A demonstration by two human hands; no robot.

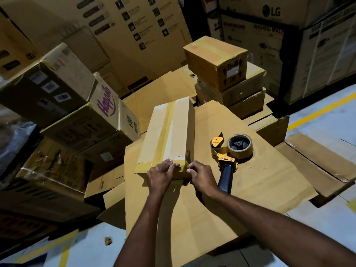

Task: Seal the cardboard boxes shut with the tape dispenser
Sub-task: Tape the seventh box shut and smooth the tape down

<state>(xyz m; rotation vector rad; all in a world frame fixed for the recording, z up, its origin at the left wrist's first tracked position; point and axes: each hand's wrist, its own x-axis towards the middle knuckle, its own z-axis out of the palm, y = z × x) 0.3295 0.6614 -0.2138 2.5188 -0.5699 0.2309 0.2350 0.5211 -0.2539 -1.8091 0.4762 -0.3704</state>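
A long narrow cardboard box (pixel 167 132) lies on a big flattened cardboard sheet (pixel 260 182), with brown tape running down its top seam and over its near end. My left hand (pixel 160 175) presses flat fingers on the tape at the near end of the box. My right hand (pixel 202 176) touches the box's near right corner with its fingertips. The tape dispenser (pixel 230 155), orange with a black handle and a roll of brown tape, lies by itself on the sheet just right of the box.
A stack of taped boxes (pixel 221 62) stands behind on the right. Large stacked cartons (pixel 63 105) wall off the left and back. Grey floor with yellow lines (pixel 317 110) shows at right and below.
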